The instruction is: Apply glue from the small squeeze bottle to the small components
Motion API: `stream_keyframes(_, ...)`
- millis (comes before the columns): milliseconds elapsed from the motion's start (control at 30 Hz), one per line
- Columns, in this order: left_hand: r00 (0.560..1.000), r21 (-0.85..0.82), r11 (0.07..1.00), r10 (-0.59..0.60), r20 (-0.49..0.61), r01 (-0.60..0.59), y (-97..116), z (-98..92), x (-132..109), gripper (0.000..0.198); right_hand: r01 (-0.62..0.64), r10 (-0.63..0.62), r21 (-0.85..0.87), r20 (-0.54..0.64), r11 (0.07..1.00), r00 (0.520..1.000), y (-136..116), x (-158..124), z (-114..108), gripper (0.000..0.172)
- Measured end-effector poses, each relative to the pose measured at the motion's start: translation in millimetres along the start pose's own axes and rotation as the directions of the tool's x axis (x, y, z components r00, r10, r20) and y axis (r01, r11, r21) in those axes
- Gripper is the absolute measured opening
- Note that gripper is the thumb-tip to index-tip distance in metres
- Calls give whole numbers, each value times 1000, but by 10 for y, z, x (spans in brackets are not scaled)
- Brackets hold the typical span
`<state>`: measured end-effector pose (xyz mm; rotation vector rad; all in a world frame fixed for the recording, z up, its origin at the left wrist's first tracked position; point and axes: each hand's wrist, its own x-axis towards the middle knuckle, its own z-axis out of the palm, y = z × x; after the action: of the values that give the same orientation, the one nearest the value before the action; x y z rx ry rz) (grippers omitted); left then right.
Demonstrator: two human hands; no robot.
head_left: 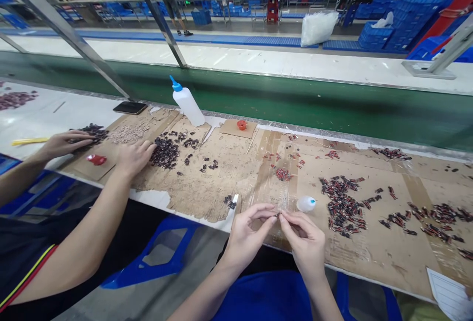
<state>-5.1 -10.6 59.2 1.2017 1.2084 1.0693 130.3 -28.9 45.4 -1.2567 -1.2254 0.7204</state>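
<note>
My left hand (248, 232) and my right hand (306, 242) meet above the front edge of the cardboard-covered bench (218, 178). Thumb and fingers of each are pinched together at the tips, around something too small to make out. Just beyond my right hand is a small white bottle (305, 204) with a blue-green tip. To its right spreads a pile of small dark parts with red pieces (343, 207). A little heap of tiny red parts (283, 173) lies beyond my hands. Left of my left hand are a few small black parts (229, 201).
A co-worker's hands (135, 158) reach among piles of black parts (164, 152) at left. A white squeeze bottle (189, 106) with a blue nozzle and a red cap (241, 124) stand farther back. More dark parts (443, 215) and a paper sheet (449, 289) lie at right.
</note>
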Motion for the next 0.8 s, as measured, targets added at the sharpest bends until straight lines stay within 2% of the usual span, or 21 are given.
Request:
stream_keyframes(200,1000,1,1000,-27,-8,27,0,93,1,23,143,-140,-85,34,986,990,-59,-11,-74,10)
stream_keyframes(300,998,-3,1000,-18,68,18,5,163,-8,18,161,-159,-140,22,977,987,-42,-52,-155,8)
stream_keyframes(367,989,24,1000,-8,146,5,3,142,12,23,138,-141,-170,-10,976,990,6,-83,-245,4)
stream_keyframes(400,985,60,998,-2,170,-9,-6,93,36,27,116,-127,-182,-51,976,991,38,-93,-305,3)
stream_keyframes(467,990,190,980,31,137,-57,-47,-98,112,32,41,-85,-216,-203,976,975,108,-92,-451,9)
stream_keyframes(533,993,388,915,120,-10,-107,-126,-380,206,26,-70,-46,-273,-396,959,917,176,-53,-611,19)
stream_keyframes(567,978,492,862,188,-86,-122,-177,-531,252,22,-111,-52,-312,-471,944,881,209,-22,-683,24)
stream_keyframes(600,960,585,802,243,-138,-119,-231,-672,291,19,-130,-72,-369,-485,920,871,243,15,-741,31)
stream_keyframes(633,953,659,745,262,-150,-101,-287,-792,321,18,-116,-113,-438,-464,891,879,280,54,-780,38)
stream_keyframes(700,952,758,648,273,-138,-76,-390,-944,353,13,-21,-192,-562,-316,827,929,364,128,-790,51)
stream_keyframes(800,951,829,557,283,-126,-57,-507,-969,355,12,137,-243,-635,-82,760,967,508,211,-662,61)
